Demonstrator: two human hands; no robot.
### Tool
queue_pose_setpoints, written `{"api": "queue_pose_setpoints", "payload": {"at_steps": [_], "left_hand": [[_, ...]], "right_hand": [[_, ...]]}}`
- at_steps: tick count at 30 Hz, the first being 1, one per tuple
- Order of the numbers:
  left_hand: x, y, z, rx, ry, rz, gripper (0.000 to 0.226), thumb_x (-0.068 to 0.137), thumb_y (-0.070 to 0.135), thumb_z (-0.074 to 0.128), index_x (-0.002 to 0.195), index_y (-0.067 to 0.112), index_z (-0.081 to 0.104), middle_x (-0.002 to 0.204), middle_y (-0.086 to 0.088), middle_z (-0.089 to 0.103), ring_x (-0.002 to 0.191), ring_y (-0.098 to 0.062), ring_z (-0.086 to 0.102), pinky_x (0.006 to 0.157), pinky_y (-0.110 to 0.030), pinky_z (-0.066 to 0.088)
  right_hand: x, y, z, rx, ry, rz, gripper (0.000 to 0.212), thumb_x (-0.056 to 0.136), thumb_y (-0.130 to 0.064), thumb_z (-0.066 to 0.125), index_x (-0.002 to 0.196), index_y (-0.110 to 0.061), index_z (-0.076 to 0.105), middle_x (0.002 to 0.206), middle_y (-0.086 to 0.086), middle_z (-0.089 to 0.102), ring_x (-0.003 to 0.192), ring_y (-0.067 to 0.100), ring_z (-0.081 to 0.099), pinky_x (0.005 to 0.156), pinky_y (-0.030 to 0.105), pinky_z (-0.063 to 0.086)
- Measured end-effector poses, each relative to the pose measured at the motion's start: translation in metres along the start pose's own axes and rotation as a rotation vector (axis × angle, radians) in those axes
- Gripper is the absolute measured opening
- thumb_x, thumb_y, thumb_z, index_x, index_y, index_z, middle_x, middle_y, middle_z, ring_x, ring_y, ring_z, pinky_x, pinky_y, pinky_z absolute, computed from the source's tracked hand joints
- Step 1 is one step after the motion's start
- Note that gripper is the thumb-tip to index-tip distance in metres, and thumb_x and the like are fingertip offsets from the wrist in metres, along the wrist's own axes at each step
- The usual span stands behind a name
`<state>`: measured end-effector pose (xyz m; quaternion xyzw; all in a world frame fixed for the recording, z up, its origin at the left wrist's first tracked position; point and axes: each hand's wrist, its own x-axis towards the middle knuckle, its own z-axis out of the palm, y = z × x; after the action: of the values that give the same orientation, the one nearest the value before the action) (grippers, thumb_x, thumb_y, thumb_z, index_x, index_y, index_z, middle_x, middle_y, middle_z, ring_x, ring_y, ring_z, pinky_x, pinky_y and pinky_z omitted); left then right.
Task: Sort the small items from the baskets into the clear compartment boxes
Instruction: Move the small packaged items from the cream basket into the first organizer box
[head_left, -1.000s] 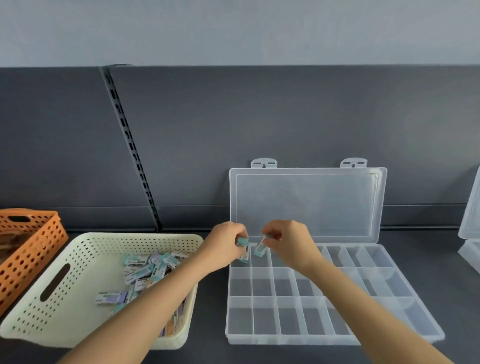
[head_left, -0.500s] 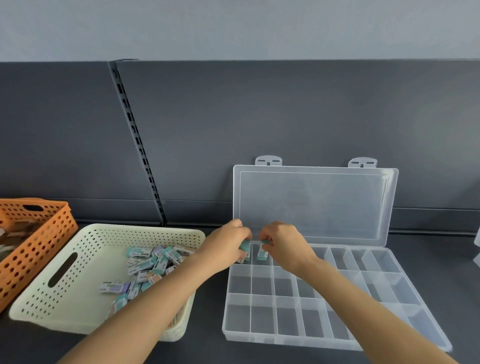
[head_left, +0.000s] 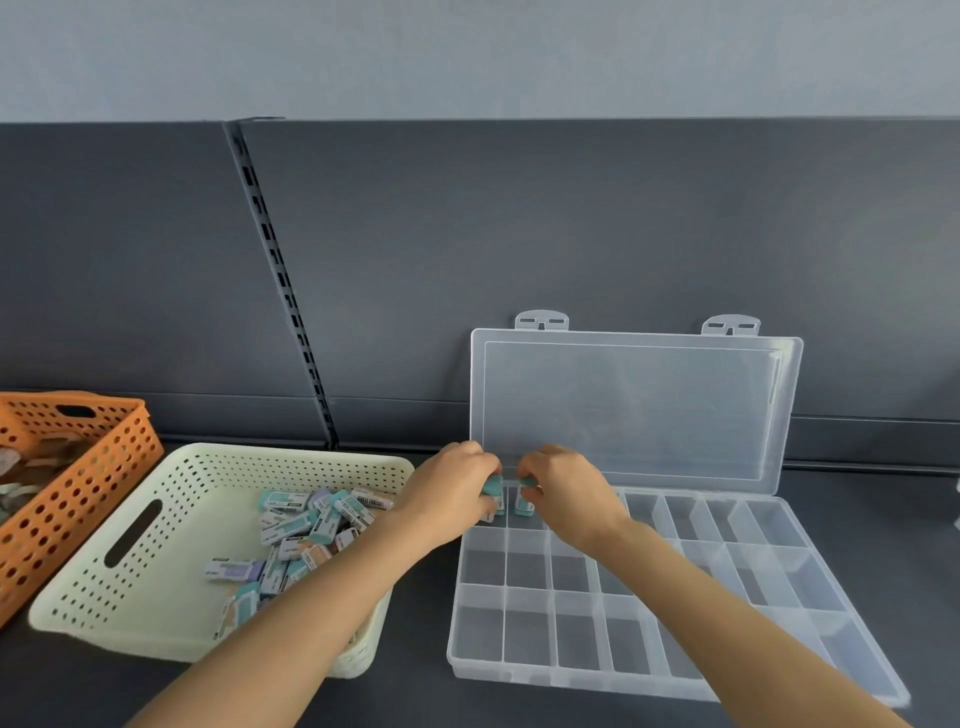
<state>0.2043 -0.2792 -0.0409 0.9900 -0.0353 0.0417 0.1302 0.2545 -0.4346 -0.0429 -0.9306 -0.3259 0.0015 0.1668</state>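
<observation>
The two small teal-ended pieces you are sorting sit near the middle of the frame, over the far-left corner of the clear compartment box (head_left: 519, 670). The left block (head_left: 494, 496) and the right block (head_left: 523, 503) stand nearly upright, long axes pointing down into the back row, just beside each other. Each lies directly under its own hand, so neither arm has to cross.

Your left hand (head_left: 457, 493) curls its fingers round the left block. Your right hand (head_left: 566, 493) pinches the top of the right block between thumb and fingertips. Your fingers hide whether either block touches the compartment floor.

The coming move looks like a short straight lowering and a release, one block per compartment.

More blocks (head_left: 306, 525) lie heaped in the cream basket (head_left: 291, 454) at lower left. The orange basket (head_left: 98, 467) sits at the left edge. The box's lid (head_left: 634, 405) stands open behind your hands.
</observation>
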Motion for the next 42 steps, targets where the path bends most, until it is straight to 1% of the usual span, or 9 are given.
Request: {"api": "queue_pose_setpoints", "payload": {"at_steps": [6,12,18,26,31,34,37,39,42], "left_hand": [[-0.004,-0.002,-0.004,-0.034,-0.038,-0.002,0.042,0.085,0.023,0.067,0.125,0.019,0.056,0.113,0.001,0.054,0.100,-0.017,0.054,0.083,-0.036,0.051],[-0.008,-0.006,-0.013,-0.031,0.030,-0.013,0.030,0.088,0.024,0.065,0.116,0.019,0.058,0.116,0.003,0.057,0.098,-0.016,0.058,0.082,-0.035,0.052],[-0.024,-0.021,-0.041,-0.076,0.125,-0.076,0.036,0.087,0.025,0.064,0.123,0.023,0.055,0.119,0.006,0.054,0.103,-0.013,0.057,0.087,-0.034,0.051],[-0.088,-0.085,-0.068,-0.108,0.148,-0.265,0.035,0.087,0.029,0.065,0.121,0.026,0.059,0.119,0.012,0.056,0.102,-0.005,0.056,0.088,-0.028,0.049],[-0.119,-0.113,-0.070,-0.105,0.023,-0.328,0.036,0.085,0.030,0.068,0.119,0.023,0.062,0.121,0.008,0.060,0.105,-0.006,0.055,0.090,-0.024,0.046],[-0.128,-0.119,-0.068,-0.127,-0.040,-0.356,0.043,0.084,0.035,0.069,0.123,0.021,0.059,0.122,0.007,0.058,0.105,-0.007,0.054,0.088,-0.021,0.042],[-0.127,-0.117,-0.063,-0.197,-0.048,-0.356,0.039,0.086,0.032,0.067,0.122,0.020,0.059,0.119,0.007,0.059,0.100,-0.007,0.055,0.087,-0.025,0.047],[-0.123,-0.114,-0.060,-0.241,-0.049,-0.358,0.029,0.089,0.028,0.064,0.117,0.021,0.062,0.109,0.010,0.062,0.090,-0.009,0.060,0.083,-0.029,0.052],[-0.114,-0.111,-0.055,-0.286,-0.045,-0.388,0.018,0.089,0.025,0.062,0.104,0.017,0.064,0.098,0.003,0.067,0.085,-0.016,0.065,0.079,-0.039,0.055]], "right_hand": [[0.001,0.000,-0.002,-0.006,0.000,-0.008,0.020,0.088,-0.008,0.056,0.106,-0.010,0.065,0.100,0.010,0.060,0.089,0.028,0.057,0.074,0.034,0.050],[0.004,-0.006,-0.011,0.056,0.045,0.008,0.029,0.089,-0.008,0.058,0.117,-0.011,0.064,0.112,0.009,0.062,0.097,0.026,0.061,0.084,0.031,0.051],[0.007,-0.034,-0.023,0.107,0.085,-0.050,0.030,0.093,-0.016,0.057,0.122,-0.016,0.062,0.121,0.004,0.061,0.102,0.022,0.063,0.091,0.025,0.051],[0.015,-0.101,-0.017,0.152,0.025,-0.247,0.029,0.090,-0.019,0.061,0.120,-0.017,0.064,0.120,0.002,0.063,0.099,0.017,0.061,0.080,0.017,0.049],[0.026,-0.132,-0.002,0.099,-0.112,-0.336,0.030,0.090,-0.019,0.059,0.120,-0.016,0.063,0.118,0.003,0.061,0.100,0.021,0.061,0.081,0.026,0.053],[0.036,-0.148,0.008,0.001,-0.241,-0.402,0.022,0.088,-0.017,0.057,0.108,-0.016,0.067,0.110,0.006,0.065,0.095,0.023,0.063,0.078,0.036,0.057],[0.045,-0.158,0.020,-0.104,-0.344,-0.411,0.023,0.082,-0.004,0.051,0.095,-0.017,0.064,0.098,0.008,0.068,0.088,0.024,0.064,0.068,0.038,0.056],[0.049,-0.161,0.029,-0.182,-0.354,-0.404,0.031,0.080,0.003,0.046,0.100,-0.015,0.060,0.101,0.007,0.066,0.088,0.025,0.063,0.056,0.029,0.047],[0.050,-0.164,0.035,-0.212,-0.339,-0.384,0.040,0.080,0.005,0.044,0.111,-0.016,0.058,0.104,0.004,0.062,0.091,0.025,0.061,0.057,0.027,0.040]]}}
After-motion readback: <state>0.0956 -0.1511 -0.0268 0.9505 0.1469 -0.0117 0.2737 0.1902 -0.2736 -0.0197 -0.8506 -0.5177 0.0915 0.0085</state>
